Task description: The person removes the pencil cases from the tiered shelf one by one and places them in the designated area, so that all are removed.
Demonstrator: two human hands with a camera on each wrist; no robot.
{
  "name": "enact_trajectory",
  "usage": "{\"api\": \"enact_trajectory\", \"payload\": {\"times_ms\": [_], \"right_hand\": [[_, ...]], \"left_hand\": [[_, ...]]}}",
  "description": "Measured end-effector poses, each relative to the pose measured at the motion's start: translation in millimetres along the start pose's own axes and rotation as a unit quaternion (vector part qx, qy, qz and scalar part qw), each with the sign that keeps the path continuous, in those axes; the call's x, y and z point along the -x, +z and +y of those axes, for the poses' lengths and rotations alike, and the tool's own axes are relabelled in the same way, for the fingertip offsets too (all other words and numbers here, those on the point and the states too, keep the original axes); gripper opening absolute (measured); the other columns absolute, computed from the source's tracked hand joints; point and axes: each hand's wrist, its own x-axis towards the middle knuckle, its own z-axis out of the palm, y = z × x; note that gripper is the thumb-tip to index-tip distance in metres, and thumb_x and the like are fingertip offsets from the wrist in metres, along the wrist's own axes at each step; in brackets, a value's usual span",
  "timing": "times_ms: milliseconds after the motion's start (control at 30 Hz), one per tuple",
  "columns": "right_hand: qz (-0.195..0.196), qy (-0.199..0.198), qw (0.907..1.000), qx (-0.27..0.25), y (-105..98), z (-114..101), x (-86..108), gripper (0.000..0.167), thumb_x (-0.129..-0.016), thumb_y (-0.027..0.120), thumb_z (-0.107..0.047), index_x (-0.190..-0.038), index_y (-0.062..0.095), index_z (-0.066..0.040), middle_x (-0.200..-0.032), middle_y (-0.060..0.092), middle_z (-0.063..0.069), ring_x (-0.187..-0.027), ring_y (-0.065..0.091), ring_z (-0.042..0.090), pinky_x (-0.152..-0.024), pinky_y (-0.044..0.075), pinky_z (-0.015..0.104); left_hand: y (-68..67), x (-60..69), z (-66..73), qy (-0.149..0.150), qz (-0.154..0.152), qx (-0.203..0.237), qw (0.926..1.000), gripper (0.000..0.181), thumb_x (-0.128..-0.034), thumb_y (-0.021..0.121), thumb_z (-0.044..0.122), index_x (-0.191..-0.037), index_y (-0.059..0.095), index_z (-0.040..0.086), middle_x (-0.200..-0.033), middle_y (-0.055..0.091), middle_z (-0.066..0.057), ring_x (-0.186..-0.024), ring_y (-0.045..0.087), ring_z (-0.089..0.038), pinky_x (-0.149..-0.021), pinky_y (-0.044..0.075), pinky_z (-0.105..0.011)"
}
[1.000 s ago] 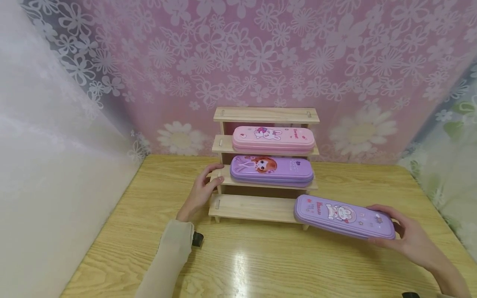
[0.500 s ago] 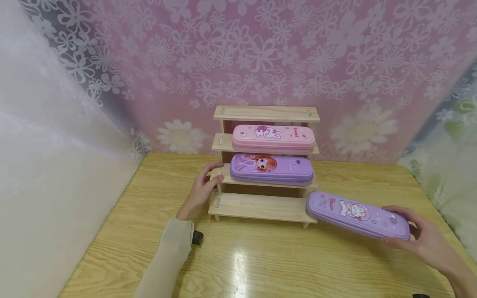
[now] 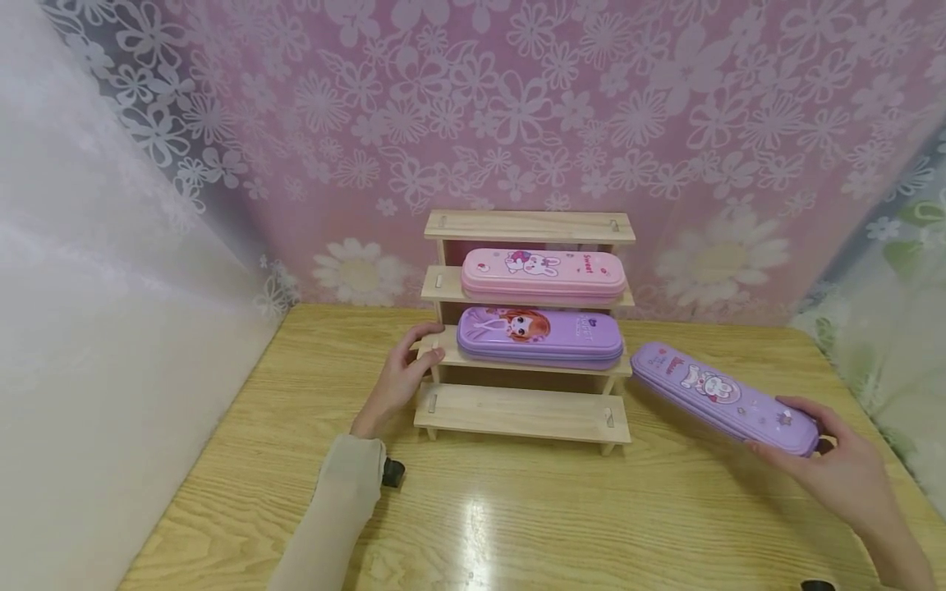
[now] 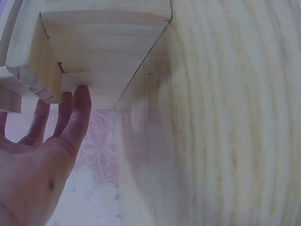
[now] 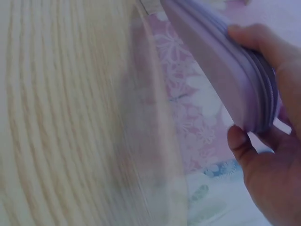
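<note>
My right hand grips the right end of a lilac pencil case printed with a white bunny. The case slants in the air right of a stepped wooden shelf, its left end higher and apart from the shelf. In the right wrist view the fingers and thumb hold the zipped side of the pencil case. My left hand holds the left end of the shelf's second step from the bottom, thumb in front. In the left wrist view its fingers reach up to the underside of the wood.
A purple pencil case with a red-haired girl lies on the second step from the bottom. Above it, a pink pencil case lies on the third step. A flowered pink curtain hangs behind the wooden table.
My right hand has moved the lilac pencil case off the bottom step to the right, then raised and tilted it. The left hand has stayed at the shelf.
</note>
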Motion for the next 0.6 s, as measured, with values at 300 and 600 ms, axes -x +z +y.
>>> {"api": "enact_trajectory", "payload": {"times_ms": [300,600], "right_hand": [[0.035,0.017,0.9991,0.017,15,-5,-19.9,0.076,-0.078,0.090,-0.034,-0.139,0.056,-0.004,-0.102,0.057,-0.015,-0.076,0.046,-0.019,-0.055,0.044,0.013],[0.059,-0.012,0.9981,0.014,38,-15,-36.3,0.072,-0.078,0.089,-0.029,-0.135,0.057,0.000,-0.121,0.057,0.023,-0.096,0.043,-0.004,-0.073,0.034,0.019]], "left_hand": [[0.8,0.6,1.6,0.002,-0.001,0.005,1.0000,0.036,-0.1032,0.060,0.021,-0.139,0.059,0.020,-0.149,0.052,-0.001,-0.101,0.061,-0.020,-0.089,0.053,-0.035],[0.9,-0.1,-0.1,-0.003,0.005,0.003,1.0000,0.035,-0.1033,0.060,0.023,-0.139,0.059,0.020,-0.148,0.053,0.000,-0.103,0.061,-0.020,-0.090,0.054,-0.037]]}}
